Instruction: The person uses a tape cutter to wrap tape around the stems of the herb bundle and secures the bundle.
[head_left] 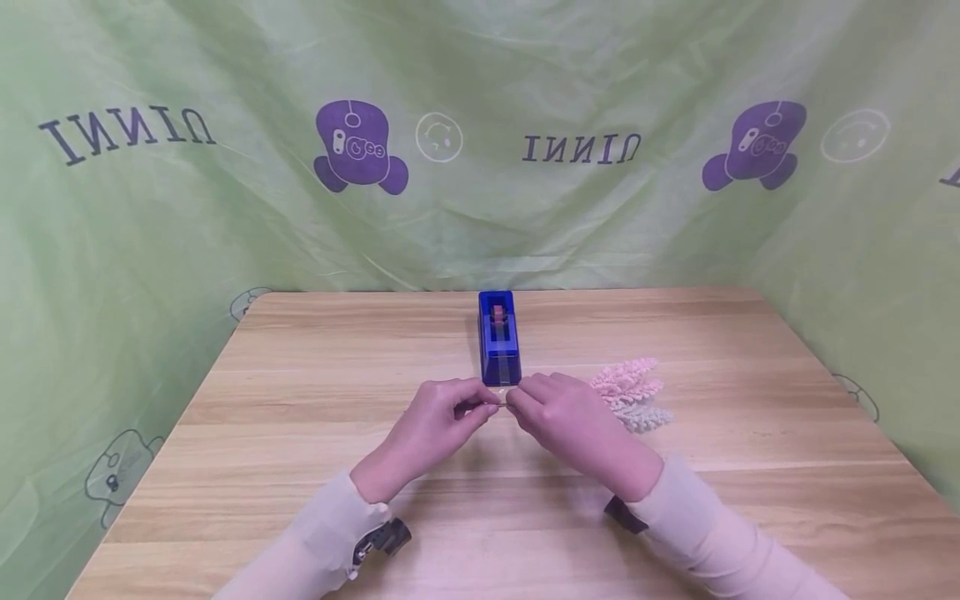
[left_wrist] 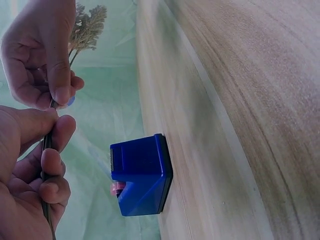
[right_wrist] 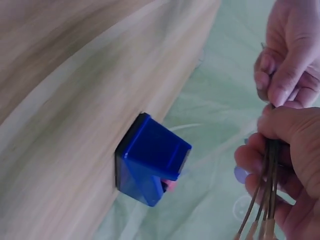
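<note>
In the head view a bunch of artificial flower sprigs (head_left: 628, 383), pink with a whitish one below, sticks out to the right of the right hand. Both hands hold its thin dark stems (right_wrist: 271, 172) almost fingertip to fingertip. My left hand (head_left: 435, 425) grips the stem end, fingers curled round it in the left wrist view. Close beside it, my right hand (head_left: 573, 425) pinches the stems with thumb and bent fingers. Just beyond the fingertips stands a blue tape dispenser (head_left: 499, 342) with a pinkish-red roll core (left_wrist: 117, 188). Neither hand touches the dispenser.
The wood-grain table (head_left: 300, 375) spreads around both hands. Green printed cloth (head_left: 480, 225) hangs behind it and along both sides. Dark wrist-worn devices stick out beneath both cuffs, the left one (head_left: 382, 537) more plainly visible.
</note>
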